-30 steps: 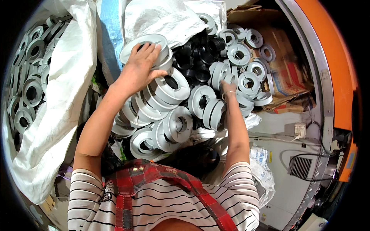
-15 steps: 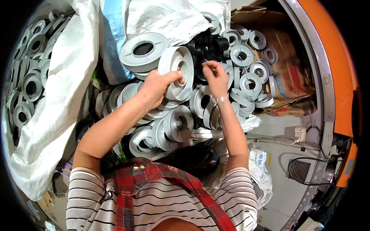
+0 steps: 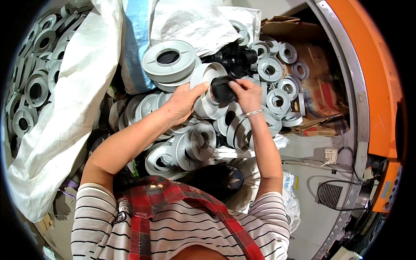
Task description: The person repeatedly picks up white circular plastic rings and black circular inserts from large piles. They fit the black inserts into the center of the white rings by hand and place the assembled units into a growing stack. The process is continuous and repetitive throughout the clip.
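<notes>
My left hand grips a light grey plastic ring by its near left side, thumb over the face. The ring is tilted, its open middle turned toward my right hand. Pinched in the fingers of my right hand is a black cup-shaped part, which overlaps the ring's hole. How far it sits inside the hole I cannot tell. Behind them rests a stack of grey rings at the far left. A heap of black parts lies just beyond the held ring.
More grey rings pile up below my hands. Several others lie on cardboard to the right. A white woven sack drapes along the left, with rings beyond it. An orange machine frame and a cable border the right.
My right hand has taken a black cup-shaped part from the heap and brought it left to the ring's hole. My left hand has shifted slightly right with the ring and turned it.
</notes>
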The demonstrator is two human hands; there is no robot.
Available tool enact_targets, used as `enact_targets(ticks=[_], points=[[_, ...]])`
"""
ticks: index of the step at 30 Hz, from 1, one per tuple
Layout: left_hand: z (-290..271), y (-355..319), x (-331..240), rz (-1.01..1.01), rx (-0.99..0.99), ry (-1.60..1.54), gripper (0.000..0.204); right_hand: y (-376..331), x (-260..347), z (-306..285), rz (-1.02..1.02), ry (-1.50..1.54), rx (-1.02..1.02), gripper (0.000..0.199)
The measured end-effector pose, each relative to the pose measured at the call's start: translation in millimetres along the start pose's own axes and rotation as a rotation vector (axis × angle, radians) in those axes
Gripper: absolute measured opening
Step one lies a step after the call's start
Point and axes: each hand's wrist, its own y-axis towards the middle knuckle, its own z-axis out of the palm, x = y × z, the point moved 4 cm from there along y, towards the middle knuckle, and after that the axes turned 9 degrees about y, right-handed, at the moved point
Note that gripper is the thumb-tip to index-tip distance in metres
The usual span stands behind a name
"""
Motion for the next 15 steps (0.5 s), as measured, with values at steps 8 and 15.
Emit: enact_targets(ticks=[8, 15], points=[[-13.1, -11.1, -1.5, 0.065, 0.032, 0.307, 0.039, -54.9, 76.7, 25.5, -0.380, -0.474, 0.395, 0.073], [-3.6, -21.3, -15.3, -0.122, 0.217, 0.156, 0.042, -65.7, 92.6, 20.5, -0.673, -0.627, 0.541, 0.073]])
